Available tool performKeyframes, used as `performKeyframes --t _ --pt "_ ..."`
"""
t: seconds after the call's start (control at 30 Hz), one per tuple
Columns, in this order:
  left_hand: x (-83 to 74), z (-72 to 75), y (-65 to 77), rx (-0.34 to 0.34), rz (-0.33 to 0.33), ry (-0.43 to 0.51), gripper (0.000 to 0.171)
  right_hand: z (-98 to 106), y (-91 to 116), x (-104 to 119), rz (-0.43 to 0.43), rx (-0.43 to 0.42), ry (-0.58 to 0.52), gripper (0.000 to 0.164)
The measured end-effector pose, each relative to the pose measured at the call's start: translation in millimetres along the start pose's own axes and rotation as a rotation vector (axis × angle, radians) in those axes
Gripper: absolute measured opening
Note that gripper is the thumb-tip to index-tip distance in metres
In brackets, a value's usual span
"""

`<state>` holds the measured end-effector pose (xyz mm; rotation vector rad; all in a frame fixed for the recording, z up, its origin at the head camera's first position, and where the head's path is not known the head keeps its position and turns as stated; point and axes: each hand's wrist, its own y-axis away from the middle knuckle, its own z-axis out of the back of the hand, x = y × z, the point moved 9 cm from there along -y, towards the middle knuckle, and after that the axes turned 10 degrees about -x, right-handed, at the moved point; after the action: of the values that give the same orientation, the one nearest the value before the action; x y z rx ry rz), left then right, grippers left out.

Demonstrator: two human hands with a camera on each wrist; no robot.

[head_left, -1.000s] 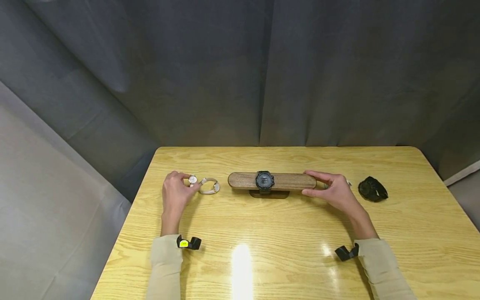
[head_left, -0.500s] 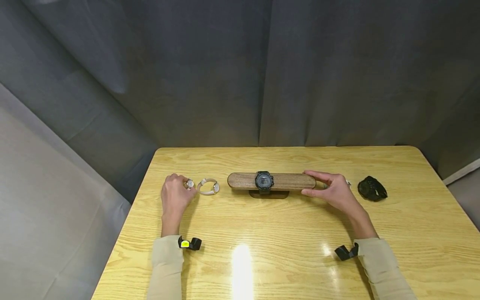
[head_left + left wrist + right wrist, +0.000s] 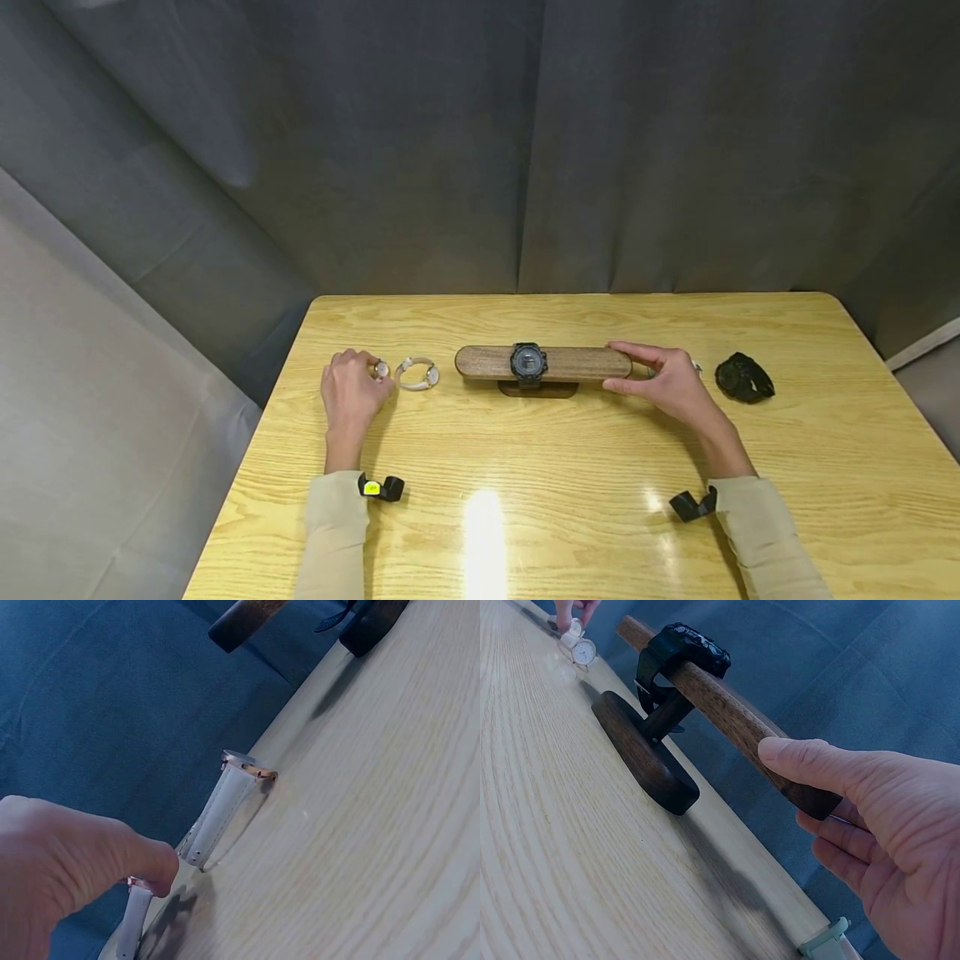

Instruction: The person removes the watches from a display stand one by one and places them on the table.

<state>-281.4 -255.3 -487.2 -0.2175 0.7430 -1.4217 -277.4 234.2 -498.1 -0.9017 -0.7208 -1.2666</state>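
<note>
My left hand (image 3: 350, 390) pinches a small round-faced wristwatch (image 3: 382, 369) at the table's left; its white strap (image 3: 133, 922) hangs below the fingers in the left wrist view. Just right of it, a second white-strapped watch (image 3: 432, 376) stands on its side on the table, strap looped. My right hand (image 3: 670, 382) grips the right end of a wooden watch stand (image 3: 581, 360), thumb in front and fingers behind. Around the stand's bar, near its middle, sits a black digital watch (image 3: 529, 362).
A black watch (image 3: 744, 378) lies on the wooden table (image 3: 570, 467) to the right. Beside my right hand, a pale green watch (image 3: 829, 941) is mostly cut off in the right wrist view. Dark curtains (image 3: 420, 167) hang behind the table's back edge.
My left hand has moved the pinched watch slightly left and toward me, and its face has shifted between the fingers. The right hand and stand look unmoved.
</note>
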Motion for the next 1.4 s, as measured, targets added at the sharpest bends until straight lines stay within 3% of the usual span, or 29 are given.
performKeyframes --t 0.37,0.7,0.87,1.0,1.13,1.4 --pt "3.6 -2.5 1.1 -0.009 -0.005 -0.045 0.018 -0.2 -0.1 -0.9 0.003 -0.005 -0.002 0.066" --pt "7.8 -3.3 2.1 0.028 0.045 -0.011 0.019 -0.8 -0.1 0.6 0.0 -0.016 -0.037 0.063" --pt "5.3 -0.8 1.5 0.026 0.05 0.012 0.029 -0.3 0.0 0.2 -0.007 -0.016 -0.043 0.063" --pt "-8.3 5.2 0.3 -0.032 -0.003 0.093 0.036 -0.7 2.3 -0.4 -0.007 -0.01 -0.039 0.063" --pt "-29.1 10.9 1.1 -0.073 -0.043 0.253 0.033 -2.4 5.3 -3.1 -0.017 0.005 -0.038 0.064" --pt "-76.0 5.2 4.3 -0.069 -0.112 0.476 0.032 -2.1 0.2 -0.6 -0.013 0.0 -0.026 0.064"
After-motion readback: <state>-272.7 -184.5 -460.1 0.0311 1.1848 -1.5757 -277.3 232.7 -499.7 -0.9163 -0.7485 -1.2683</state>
